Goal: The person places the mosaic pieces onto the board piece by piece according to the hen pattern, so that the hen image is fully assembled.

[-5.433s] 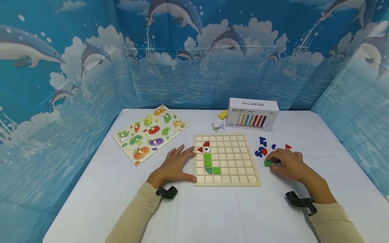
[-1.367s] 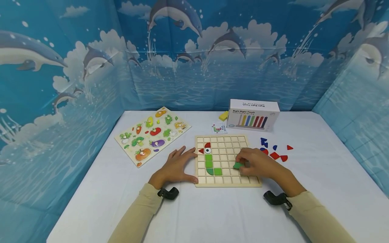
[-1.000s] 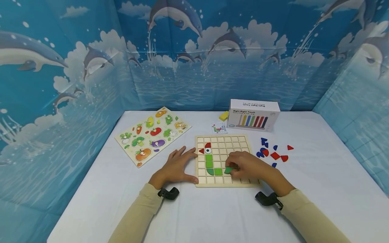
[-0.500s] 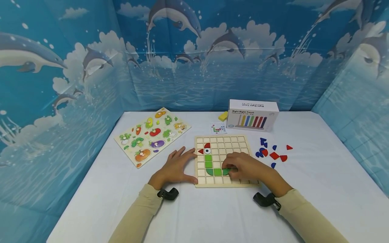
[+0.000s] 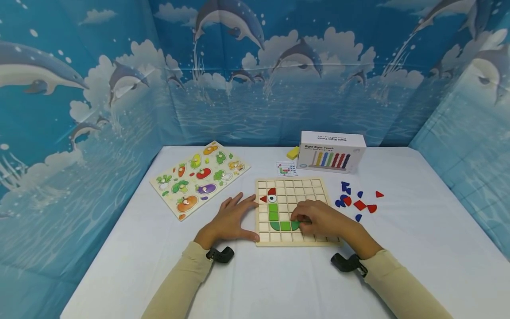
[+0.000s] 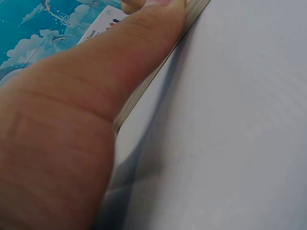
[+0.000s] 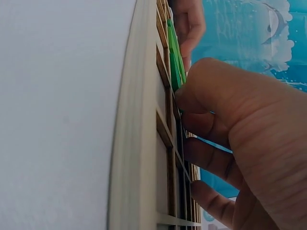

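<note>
A wooden grid board [image 5: 311, 192] lies flat in the head view. Set in its cells are a red quarter-circle [image 5: 272, 191], a red triangle [image 5: 263, 199], a white eye tile [image 5: 272, 198], green squares [image 5: 273, 212] and a green corner piece [image 5: 275, 226]. My right hand [image 5: 320, 218] pinches a second green quarter-circle piece [image 5: 295, 226] between thumb and finger, just right of the lowest green square. It sits in line with that row, partly hidden by the fingers. My left hand [image 5: 229, 220] is spread, thumb and fingertips against the board's left edge; its thumb [image 6: 139, 43] shows large in the left wrist view.
Loose blue pieces [image 5: 343, 198] and red pieces [image 5: 360, 204] are scattered right of the board. Behind it are a small pattern card [image 5: 286, 169], a yellow block [image 5: 292, 153] and a white box [image 5: 330, 153]. A vegetable puzzle [image 5: 199, 177] lies at the back left.
My right hand has brought the green quarter-circle leftward from beside the loose pieces onto the board, and it now lies against the lowest green square. The left hand has stayed at the board's edge.
</note>
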Motion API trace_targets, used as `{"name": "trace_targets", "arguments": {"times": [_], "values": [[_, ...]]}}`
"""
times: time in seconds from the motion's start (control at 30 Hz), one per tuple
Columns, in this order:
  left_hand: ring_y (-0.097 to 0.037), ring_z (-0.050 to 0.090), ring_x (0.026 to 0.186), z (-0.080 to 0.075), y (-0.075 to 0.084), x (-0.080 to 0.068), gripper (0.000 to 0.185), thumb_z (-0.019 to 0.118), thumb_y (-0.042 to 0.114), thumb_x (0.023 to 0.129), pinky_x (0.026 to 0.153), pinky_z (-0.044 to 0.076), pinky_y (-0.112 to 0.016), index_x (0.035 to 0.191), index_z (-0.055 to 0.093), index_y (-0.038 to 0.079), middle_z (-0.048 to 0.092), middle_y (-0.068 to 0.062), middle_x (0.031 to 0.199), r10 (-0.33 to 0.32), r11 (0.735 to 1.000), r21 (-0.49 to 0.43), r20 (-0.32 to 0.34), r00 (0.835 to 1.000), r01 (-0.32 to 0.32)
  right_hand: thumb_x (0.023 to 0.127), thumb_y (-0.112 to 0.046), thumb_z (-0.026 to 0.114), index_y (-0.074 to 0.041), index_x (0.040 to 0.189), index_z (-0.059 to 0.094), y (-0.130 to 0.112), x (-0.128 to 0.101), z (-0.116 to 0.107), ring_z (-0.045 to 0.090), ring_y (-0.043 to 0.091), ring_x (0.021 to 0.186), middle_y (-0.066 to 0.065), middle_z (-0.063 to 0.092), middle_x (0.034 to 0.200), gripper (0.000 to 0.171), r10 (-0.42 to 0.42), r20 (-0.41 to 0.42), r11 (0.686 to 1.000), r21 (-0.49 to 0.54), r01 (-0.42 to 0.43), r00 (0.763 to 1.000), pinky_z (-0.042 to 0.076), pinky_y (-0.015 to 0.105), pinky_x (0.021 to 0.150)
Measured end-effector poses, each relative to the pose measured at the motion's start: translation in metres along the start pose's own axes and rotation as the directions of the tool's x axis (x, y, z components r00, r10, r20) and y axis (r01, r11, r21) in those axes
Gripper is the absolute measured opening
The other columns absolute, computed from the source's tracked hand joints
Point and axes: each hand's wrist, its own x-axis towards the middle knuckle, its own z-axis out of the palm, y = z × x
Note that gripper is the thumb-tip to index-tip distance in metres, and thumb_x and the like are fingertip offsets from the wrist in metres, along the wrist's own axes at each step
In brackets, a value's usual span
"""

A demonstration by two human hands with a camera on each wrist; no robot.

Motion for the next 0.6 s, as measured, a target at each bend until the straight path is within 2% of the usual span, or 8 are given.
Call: {"name": "trace_targets", "arguments": {"times": [0.23,0.47,0.6], "values": [[-0.029,0.005,0.154,0.0000,-0.0001,0.0000,0.101,0.074,0.079,0.069,0.119,0.005,-0.054,0.151,0.044,0.028,0.022,0.007,0.167,-0.002,1.000,-0.005,-0.003,1.000,0.002,0.086,-0.009,0.073,-0.026,0.104,0.074,-0.0010,0.0004,-0.0004,0.055,0.011,0.093,-0.015,0.061,0.098,0.024,0.026,0.020,1.000,0.011,-0.026,0.999,0.051,0.036,0.087],[-0.028,0.005,0.154,0.0007,-0.0012,0.0000,0.101,0.073,0.080,0.068,0.119,0.005,-0.053,0.150,0.044,0.028,0.022,0.008,0.167,-0.006,1.000,-0.006,-0.005,1.000,0.006,0.085,-0.005,0.073,-0.021,0.100,0.071,0.0004,0.0037,-0.0024,0.053,0.013,0.086,-0.010,0.058,0.089,0.022,0.010,0.033,0.998,0.069,-0.013,0.999,0.049,0.030,0.076],[-0.028,0.005,0.154,0.0013,-0.0009,0.0001,0.101,0.073,0.080,0.069,0.119,0.005,-0.053,0.151,0.044,0.028,0.022,0.007,0.166,-0.006,1.000,-0.005,-0.004,1.000,0.006,0.085,-0.005,0.072,-0.021,0.099,0.070,0.0025,0.0055,-0.0022,0.053,0.013,0.085,-0.009,0.057,0.087,0.022,0.004,0.052,0.995,0.098,-0.009,0.999,0.048,0.028,0.076]]}}
